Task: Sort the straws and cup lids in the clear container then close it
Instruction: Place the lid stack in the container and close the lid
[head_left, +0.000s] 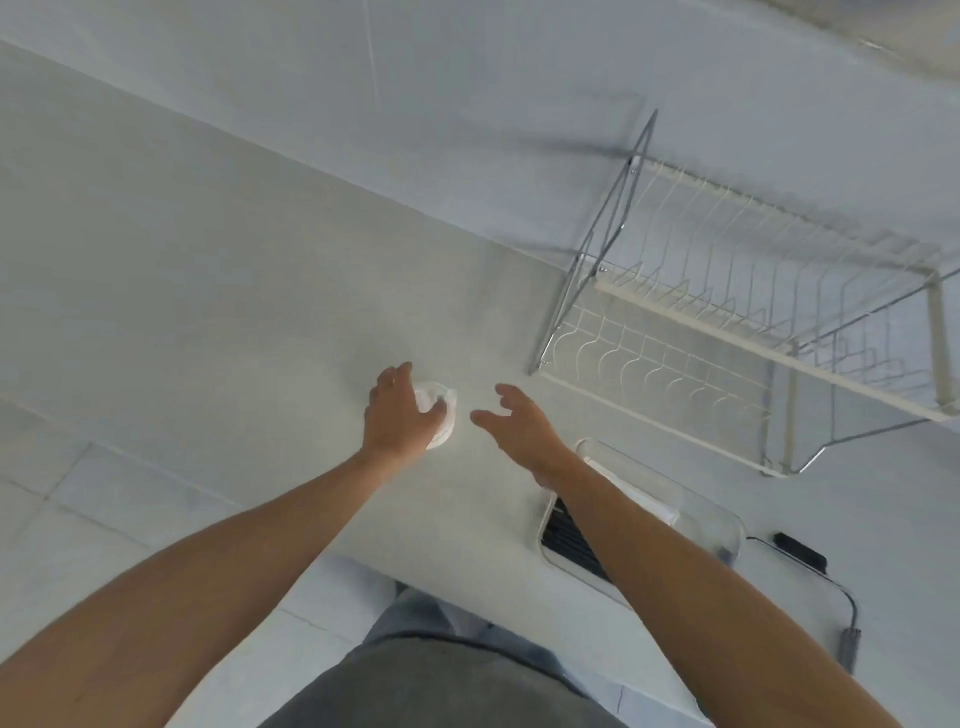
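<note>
Cup lids (439, 415), a small clear stack of them, are sitting on the pale countertop (208, 312), and the left hand (402, 415) is curling its fingers and thumb around the stack. The right hand (519, 423) is hovering just beside it with fingers loosely spread, holding nothing. The clear container (691, 514) is lying near the counter's front edge, partly hidden under the right forearm; dark straws (569, 538) are showing in its near end and something white is lying along the middle, though blur is making the compartments hard to tell apart. A white wire dish rack (727, 322) is standing beyond it, and a black cable (810, 558) is trailing at the right.

Judging by this, the lid-gathering step is in hand. The next move is calling for a firm enough hold to lift the whole stack together, then carrying it across to the container and setting it in a free section, clear of the straws. No container cover is visible here.
</note>
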